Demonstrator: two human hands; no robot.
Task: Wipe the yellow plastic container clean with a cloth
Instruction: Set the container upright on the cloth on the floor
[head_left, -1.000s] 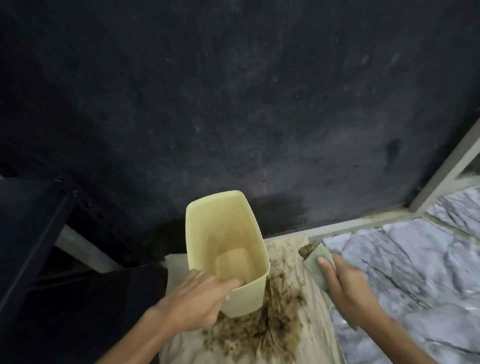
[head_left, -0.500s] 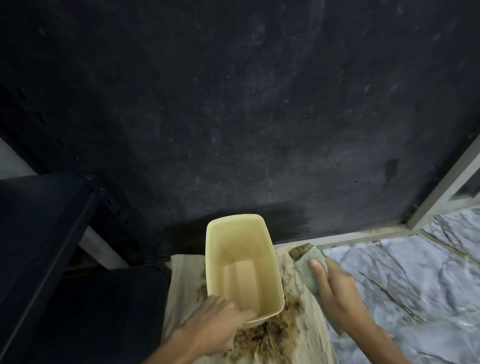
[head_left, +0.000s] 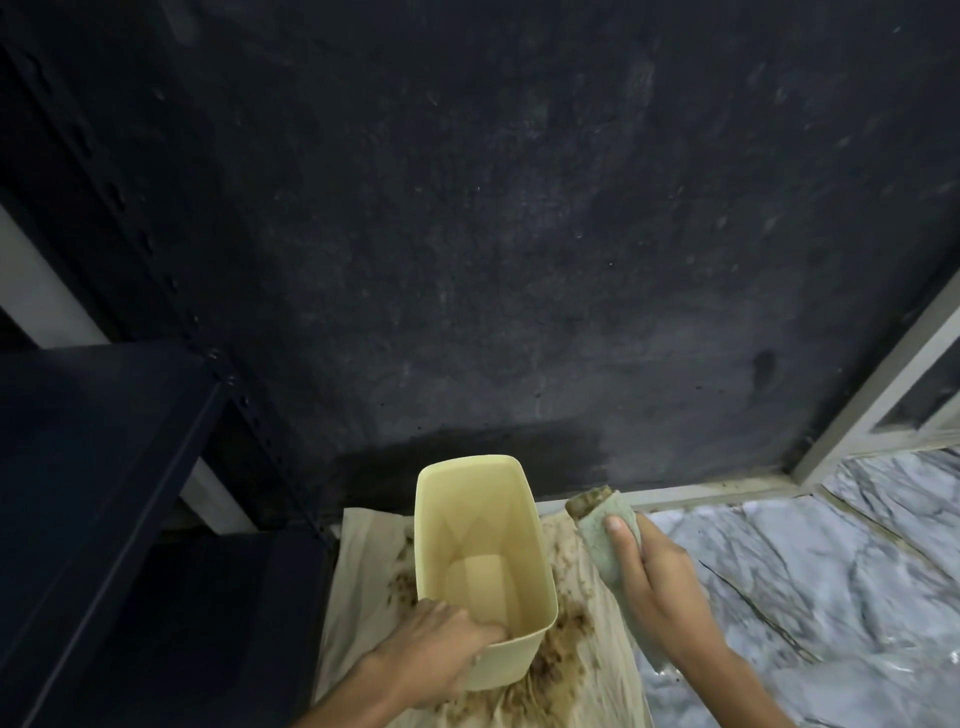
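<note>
The yellow plastic container (head_left: 480, 545) stands with its open mouth toward me, its inside stained faintly brown. My left hand (head_left: 434, 657) grips its near rim, fingers hooked inside. My right hand (head_left: 657, 577) is to the right of the container, apart from it, and holds a rolled pale green cloth (head_left: 602, 525). The cloth's far tip is dark with dirt.
A beige sheet (head_left: 592, 623) under the container carries a heap of brown debris (head_left: 556, 649). Marbled floor (head_left: 805, 587) spreads to the right. A dark wall (head_left: 493, 234) rises behind, dark shelving (head_left: 104, 493) stands at the left, and a pale frame (head_left: 872, 395) at the right.
The container has shifted right in the view and turned more upright, mouth toward me. My right hand with the cloth has lifted slightly and stays right of the container.
</note>
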